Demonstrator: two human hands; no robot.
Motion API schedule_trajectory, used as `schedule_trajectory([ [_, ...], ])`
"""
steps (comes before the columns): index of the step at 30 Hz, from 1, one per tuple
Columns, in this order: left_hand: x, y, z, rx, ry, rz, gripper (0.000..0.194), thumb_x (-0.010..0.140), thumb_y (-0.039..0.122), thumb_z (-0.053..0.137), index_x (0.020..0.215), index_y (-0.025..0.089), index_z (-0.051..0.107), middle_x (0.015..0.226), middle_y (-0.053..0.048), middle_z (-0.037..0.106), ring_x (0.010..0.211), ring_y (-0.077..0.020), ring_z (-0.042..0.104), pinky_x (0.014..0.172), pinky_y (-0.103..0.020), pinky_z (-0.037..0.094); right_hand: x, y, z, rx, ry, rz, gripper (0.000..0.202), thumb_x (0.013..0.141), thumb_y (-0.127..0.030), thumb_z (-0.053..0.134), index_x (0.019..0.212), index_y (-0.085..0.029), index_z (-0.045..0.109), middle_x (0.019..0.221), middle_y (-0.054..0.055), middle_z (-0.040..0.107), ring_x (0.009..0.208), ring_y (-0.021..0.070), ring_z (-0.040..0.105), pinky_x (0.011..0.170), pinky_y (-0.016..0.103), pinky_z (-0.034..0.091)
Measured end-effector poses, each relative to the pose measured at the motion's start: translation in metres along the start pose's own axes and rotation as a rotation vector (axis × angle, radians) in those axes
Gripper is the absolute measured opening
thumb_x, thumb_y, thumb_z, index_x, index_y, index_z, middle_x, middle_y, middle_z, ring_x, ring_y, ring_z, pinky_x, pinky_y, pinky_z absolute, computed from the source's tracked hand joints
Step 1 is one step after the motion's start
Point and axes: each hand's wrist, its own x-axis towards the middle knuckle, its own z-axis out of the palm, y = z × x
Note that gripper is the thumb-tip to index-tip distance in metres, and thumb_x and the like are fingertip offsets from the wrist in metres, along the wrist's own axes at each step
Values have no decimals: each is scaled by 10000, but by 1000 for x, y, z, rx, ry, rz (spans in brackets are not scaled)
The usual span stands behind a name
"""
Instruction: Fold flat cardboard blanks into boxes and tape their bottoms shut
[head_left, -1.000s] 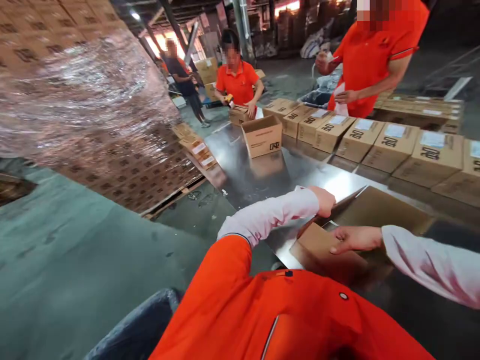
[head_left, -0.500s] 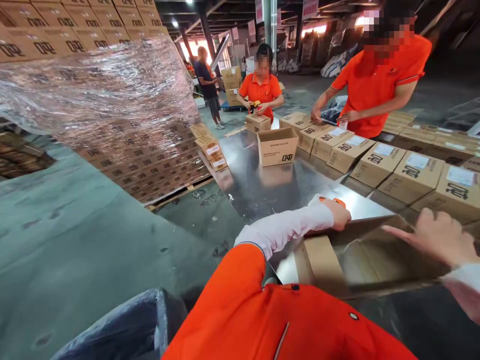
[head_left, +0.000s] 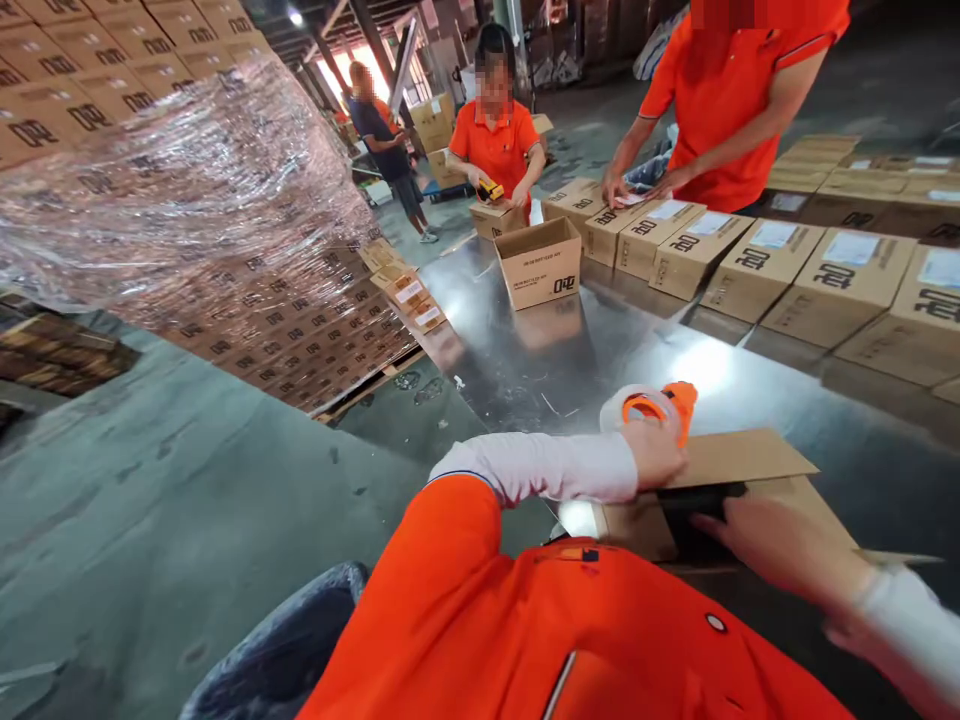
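My left hand (head_left: 654,455) is closed around an orange tape dispenser (head_left: 681,402) with a roll of clear tape, above the left side of a cardboard box (head_left: 802,500). The box lies on the metal table (head_left: 622,350) close to my body, with flaps standing out at its far and right sides. My right hand (head_left: 772,540) is over the box, its fingers at a dark area between the flaps. Motion blurs that hand, and its fingertips are hard to make out.
An open box (head_left: 540,275) stands farther up the table. Labelled closed boxes (head_left: 761,262) line the right side. Two people in orange work across the table. A wrapped pallet stack (head_left: 225,200) rises at left; a lined bin (head_left: 285,650) stands below.
My right hand has moved left and down onto the box. The box's flaps have come inward. The tape dispenser now shows fully in my left hand. The view has shifted.
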Motion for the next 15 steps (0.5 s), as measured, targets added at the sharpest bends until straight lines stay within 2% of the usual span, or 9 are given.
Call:
schedule_trajectory([
  [2, 2, -22, 2, -50, -1, -25, 400, 1045, 438, 559, 1344, 258, 755, 1237, -181, 685, 1084, -331, 693, 846, -425, 556, -25, -13, -2, -47, 87, -72, 616, 898, -770, 451, 1096, -310, 811, 1247, 235, 722, 1263, 501, 646, 1096, 751, 464],
  [4, 4, -41, 2, -86, -2, -20, 459, 1011, 529, 607, 1403, 318, 716, 1258, -142, 677, 1087, -307, 692, 905, -431, 555, -33, -37, 0, -110, 262, -175, 724, 938, -705, 442, 1428, -232, 688, 1550, 211, 549, 1497, 471, 450, 1259, 745, 272],
  [5, 4, -48, 2, -93, 1, -4, 474, 1005, 543, 616, 1417, 327, 707, 1272, -130, 674, 1108, -301, 690, 943, -429, 550, -29, -51, 1, -146, 330, -202, 770, 957, -666, 444, 1524, -170, 606, 1622, 216, 464, 1556, 464, 362, 1288, 747, 183],
  [7, 2, -55, 4, -106, 27, 9, 455, 1009, 536, 619, 1407, 336, 714, 1277, -103, 686, 1156, -280, 688, 1014, -399, 537, -10, -77, 3, -206, 367, -182, 751, 1009, -567, 434, 1579, -88, 528, 1659, 233, 402, 1594, 440, 298, 1302, 730, 125],
  [9, -4, -58, 8, -130, 77, -7, 485, 979, 569, 666, 1401, 335, 717, 1273, -86, 706, 1204, -273, 688, 1060, -369, 529, 14, -92, 4, -240, 287, -158, 674, 1039, -505, 438, 1525, -58, 574, 1607, 243, 477, 1563, 415, 371, 1301, 686, 195],
  [11, -11, -64, 14, -157, 120, -20, 674, 910, 638, 731, 1473, 274, 663, 1307, -132, 707, 1208, -314, 698, 1043, -399, 556, 34, -90, 4, -235, 217, -168, 627, 1059, -480, 469, 1480, -39, 615, 1570, 243, 522, 1543, 400, 407, 1294, 637, 265],
  [13, -15, -77, 20, -258, 286, -67, 861, 740, 688, 864, 1459, 258, 665, 1281, -128, 743, 1173, -322, 724, 1029, -392, 581, 43, -77, 5, -178, 221, -225, 612, 1071, -459, 478, 1466, -15, 626, 1572, 251, 516, 1547, 383, 406, 1288, 595, 312],
  [15, -17, -91, 24, -364, 500, 1, 890, 677, 683, 897, 1408, 222, 682, 1261, -126, 765, 1149, -321, 740, 1034, -396, 592, 46, -62, 6, -75, 230, -297, 567, 1087, -419, 446, 1451, -33, 646, 1570, 230, 527, 1553, 347, 409, 1287, 564, 337],
])
